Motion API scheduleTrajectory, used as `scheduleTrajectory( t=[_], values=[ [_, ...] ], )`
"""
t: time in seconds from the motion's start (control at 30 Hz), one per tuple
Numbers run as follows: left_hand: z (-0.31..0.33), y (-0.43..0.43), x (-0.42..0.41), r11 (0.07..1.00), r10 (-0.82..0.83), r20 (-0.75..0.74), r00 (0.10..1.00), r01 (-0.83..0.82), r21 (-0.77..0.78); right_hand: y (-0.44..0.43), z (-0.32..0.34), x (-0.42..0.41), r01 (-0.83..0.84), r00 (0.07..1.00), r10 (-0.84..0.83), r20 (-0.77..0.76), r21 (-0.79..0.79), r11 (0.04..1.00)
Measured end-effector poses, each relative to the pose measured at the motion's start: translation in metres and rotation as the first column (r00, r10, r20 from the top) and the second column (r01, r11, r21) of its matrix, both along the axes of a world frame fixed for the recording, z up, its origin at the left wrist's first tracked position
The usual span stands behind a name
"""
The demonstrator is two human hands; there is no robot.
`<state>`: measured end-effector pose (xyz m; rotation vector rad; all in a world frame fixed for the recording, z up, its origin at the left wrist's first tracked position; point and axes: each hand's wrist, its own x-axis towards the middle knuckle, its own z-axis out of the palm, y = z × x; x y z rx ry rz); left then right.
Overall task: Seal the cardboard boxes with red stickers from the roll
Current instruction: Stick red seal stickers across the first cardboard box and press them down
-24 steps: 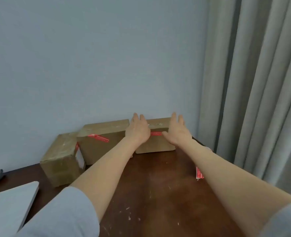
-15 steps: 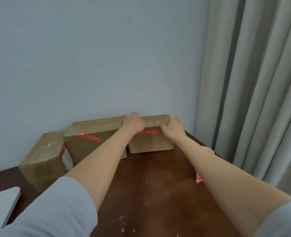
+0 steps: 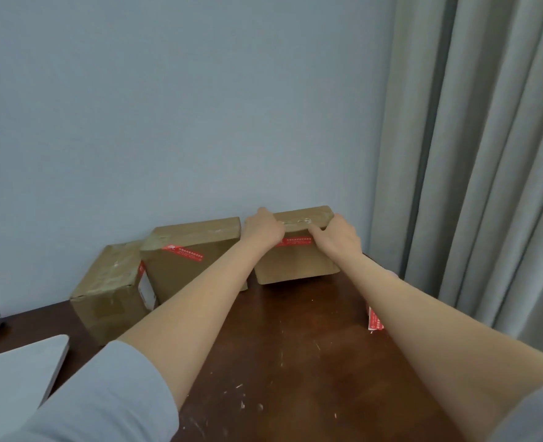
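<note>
At the far edge of a dark wooden table (image 3: 295, 362), against a pale blue wall (image 3: 184, 106), three cardboard boxes stand in a row. Both of the person's arms reach forward to the right box (image 3: 295, 266), which sits nearest a grey curtain (image 3: 487, 154). The left hand (image 3: 264, 232) grips the box's upper left corner, fingers curled over the top edge. The right hand (image 3: 338, 236) grips the upper right corner, fingers bent onto the top. Between the two hands a red sticker (image 3: 295, 241) with white print lies flat along the front face, just under the top edge.

The middle box (image 3: 187, 275) stands just left of it, partly hidden by the left forearm, and bears its own red sticker (image 3: 183, 252), set at a slant near the top. The left box (image 3: 110, 291) touches the middle one and is turned at an angle; a white label shows on its side.

Beside the right forearm, near the table's right edge, a red strip (image 3: 375, 320) of stickers shows; most of it is hidden by the arm. A flat grey object (image 3: 18, 378) lies at the lower left. Blue-grey sleeves (image 3: 104, 403) are pushed up past the elbows.
</note>
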<state>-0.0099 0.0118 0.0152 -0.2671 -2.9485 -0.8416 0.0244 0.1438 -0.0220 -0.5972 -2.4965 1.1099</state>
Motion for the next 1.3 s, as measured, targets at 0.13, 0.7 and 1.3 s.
scheduleTrajectory(
  t=[0.13,0.7,1.3],
  values=[
    [0.019,-0.014,0.029,1.000,-0.010,-0.086,0.996,0.009,-0.011,-0.009,0.015,0.030,0.012,0.999,-0.014,-0.051,-0.030,0.999],
    [0.015,-0.075,0.122,0.996,-0.039,-0.027,0.999,0.041,0.085,-0.043,0.010,0.134,-0.153,0.988,0.146,0.060,0.151,0.977],
    [-0.028,-0.091,0.118,0.991,-0.078,-0.212,0.974,0.099,0.093,-0.043,0.001,0.115,-0.149,0.988,0.151,0.011,0.221,0.964]
  ],
)
